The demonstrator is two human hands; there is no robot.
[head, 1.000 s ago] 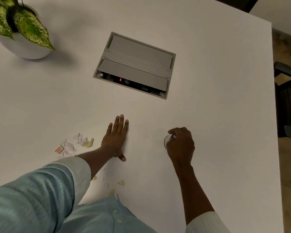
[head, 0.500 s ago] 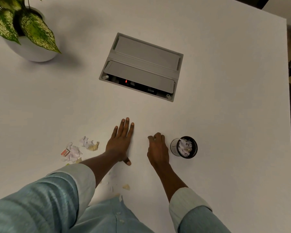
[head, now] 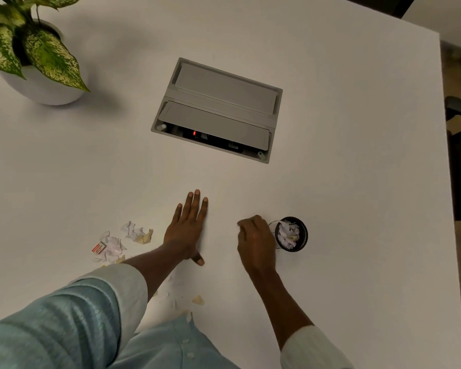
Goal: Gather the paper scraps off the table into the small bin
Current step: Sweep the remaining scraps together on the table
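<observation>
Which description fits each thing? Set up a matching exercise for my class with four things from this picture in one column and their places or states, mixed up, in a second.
Things
1. small black round bin
2. loose pile of crumpled paper scraps
3. grey rectangular cable box
4. potted plant with speckled green leaves

Descriptions
A. set flush into the white table, lid partly open
B. far left corner
C. beside the right hand, holding crumpled paper
D. lying left of the flat left hand

Pairs: 1-C, 2-D, 3-A, 4-B
</observation>
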